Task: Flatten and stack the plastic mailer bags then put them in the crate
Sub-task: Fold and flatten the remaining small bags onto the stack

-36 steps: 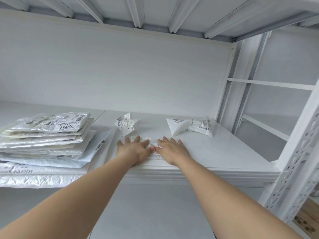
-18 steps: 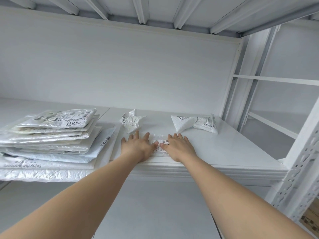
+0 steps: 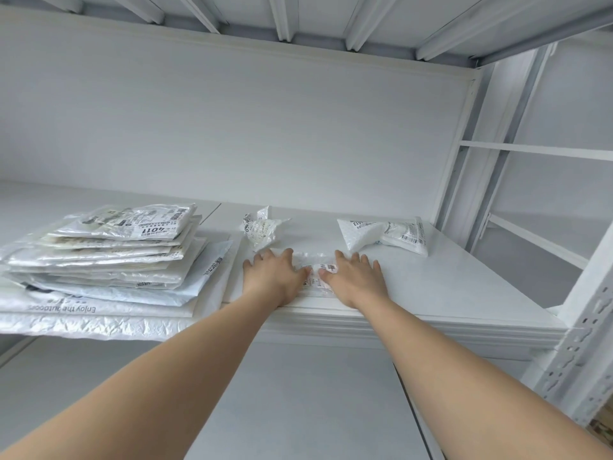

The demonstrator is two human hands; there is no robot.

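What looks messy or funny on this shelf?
The small bag behind the left hand is scrunched up, not flat. The right bag at the back is bunched too. The stack pokes over the shelf edge.

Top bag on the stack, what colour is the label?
The label is white with black print and barcodes; only the head view shows it.

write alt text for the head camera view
Left hand and right hand press a small plastic mailer bag flat at a white shelf's front edge. A stack of flattened mailers sits left; a crumpled bag and a folded bubble mailer lie behind.
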